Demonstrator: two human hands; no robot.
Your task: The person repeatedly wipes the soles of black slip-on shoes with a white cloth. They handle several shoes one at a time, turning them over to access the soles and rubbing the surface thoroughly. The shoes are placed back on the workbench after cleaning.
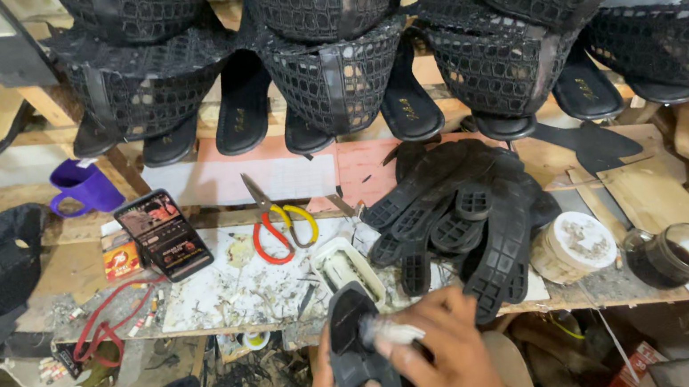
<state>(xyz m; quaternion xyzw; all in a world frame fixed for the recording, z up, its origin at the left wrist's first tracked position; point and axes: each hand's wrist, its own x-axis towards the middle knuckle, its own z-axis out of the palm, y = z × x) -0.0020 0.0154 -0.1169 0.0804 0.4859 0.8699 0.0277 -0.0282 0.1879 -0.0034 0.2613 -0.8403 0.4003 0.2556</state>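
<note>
I look down on a worn wooden workbench (650,195) whose near edge is crusted with dried glue and scraps. Behind its far edge a rough timber rack (134,165) runs the full width, its rails pale and scuffed. Below the near edge the floor (254,381) lies dark and littered. Light falls evenly from above.
</note>
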